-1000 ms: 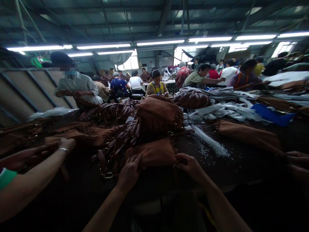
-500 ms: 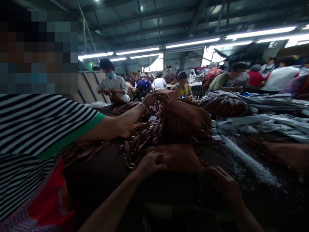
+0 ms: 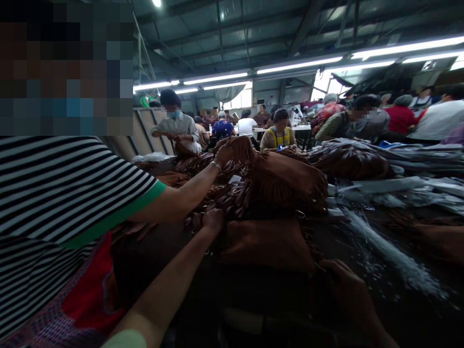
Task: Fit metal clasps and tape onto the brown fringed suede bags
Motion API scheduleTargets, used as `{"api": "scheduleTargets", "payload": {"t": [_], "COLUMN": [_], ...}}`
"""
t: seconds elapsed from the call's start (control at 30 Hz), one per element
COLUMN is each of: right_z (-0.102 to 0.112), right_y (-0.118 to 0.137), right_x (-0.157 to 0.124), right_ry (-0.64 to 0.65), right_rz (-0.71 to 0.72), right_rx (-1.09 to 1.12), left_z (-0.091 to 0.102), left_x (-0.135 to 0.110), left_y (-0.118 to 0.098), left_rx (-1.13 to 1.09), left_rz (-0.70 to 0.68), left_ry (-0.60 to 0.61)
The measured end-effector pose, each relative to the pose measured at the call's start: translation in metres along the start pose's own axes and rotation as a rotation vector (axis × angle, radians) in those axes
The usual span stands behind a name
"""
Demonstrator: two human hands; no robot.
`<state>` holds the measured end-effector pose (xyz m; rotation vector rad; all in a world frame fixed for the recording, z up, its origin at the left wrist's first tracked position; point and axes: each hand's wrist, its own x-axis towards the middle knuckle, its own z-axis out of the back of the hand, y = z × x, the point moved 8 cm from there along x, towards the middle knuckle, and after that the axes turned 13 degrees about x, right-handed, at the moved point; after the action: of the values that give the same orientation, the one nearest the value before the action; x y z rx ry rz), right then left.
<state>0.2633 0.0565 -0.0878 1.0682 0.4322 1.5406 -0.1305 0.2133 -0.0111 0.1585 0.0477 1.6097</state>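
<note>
A brown fringed bag [image 3: 268, 244] lies flat on the dark table in front of me. My left hand [image 3: 213, 221] is closed at its upper left, gripping a dark brown strap [image 3: 195, 221] among loose straps and metal rings. At the bag's lower right corner, my right hand [image 3: 342, 275] has its fingers curled on the edge; shadow hides part of them. Just behind lies a pile of similar fringed bags [image 3: 290, 176]. A co-worker's hand [image 3: 225, 151], reaching in from the left, holds the top of that pile.
A co-worker in a striped shirt [image 3: 72, 188] stands close on my left. Clear plastic strips [image 3: 395, 256] and white wrapped bundles [image 3: 416, 159] lie to the right. Another brown piece [image 3: 440, 239] is at the far right. Several people work at tables behind.
My left hand has moved from the bag's surface up and left to the straps, closing there. My right hand stays by the lower right corner. The view has shifted slightly.
</note>
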Motion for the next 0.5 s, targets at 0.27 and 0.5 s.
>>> {"api": "scheduleTargets", "payload": {"t": [0.27, 0.5], "right_z": [-0.004, -0.004], "right_y": [0.015, 0.024], "right_x": [0.002, 0.002], "right_ry": [0.019, 0.013], "right_rz": [0.018, 0.02], "right_rx": [-0.013, 0.002], "left_z": [0.054, -0.018], "left_x": [-0.044, -0.043], "left_y": [-0.006, -0.011], "left_rx": [0.08, 0.103], "left_rz": [0.036, -0.089], "left_ry": [-0.309, 0.067]}}
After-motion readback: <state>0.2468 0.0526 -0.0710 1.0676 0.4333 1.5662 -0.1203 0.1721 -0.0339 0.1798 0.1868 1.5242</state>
